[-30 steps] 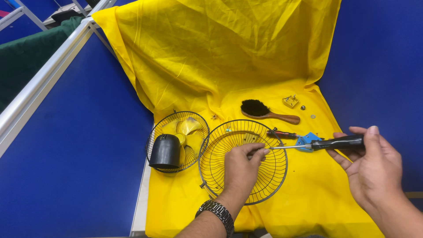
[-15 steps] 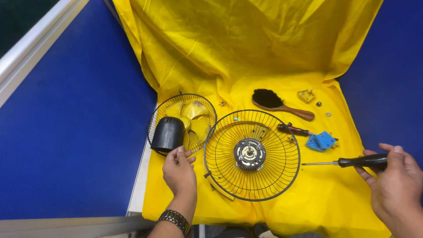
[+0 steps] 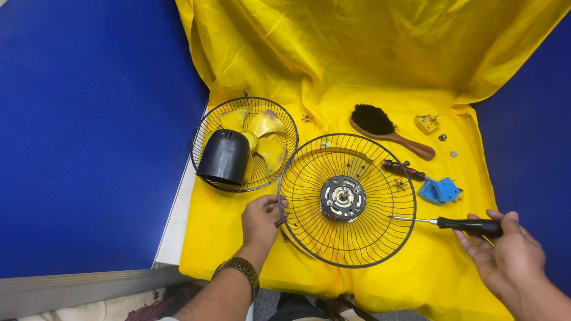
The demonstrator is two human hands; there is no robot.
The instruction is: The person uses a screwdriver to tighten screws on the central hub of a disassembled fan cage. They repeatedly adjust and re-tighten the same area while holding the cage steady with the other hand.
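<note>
Your left hand [image 3: 260, 221] pinches the near-left rim of the round black wire fan guard [image 3: 347, 200], which lies flat on the yellow cloth [image 3: 369, 71] with the metal motor hub [image 3: 343, 198] at its centre. Your right hand [image 3: 505, 255] is closed around the black-handled screwdriver [image 3: 452, 224], its tip just inside the guard's right edge. The fan looks well dismantled: a second wire guard [image 3: 244, 144] to the far left holds the yellow plastic blades [image 3: 264, 134] and black motor cover [image 3: 225, 157]. The hub remains mounted. A wooden brush [image 3: 386, 129], blue plastic part [image 3: 439, 191] and small screws lie to the right.
</note>
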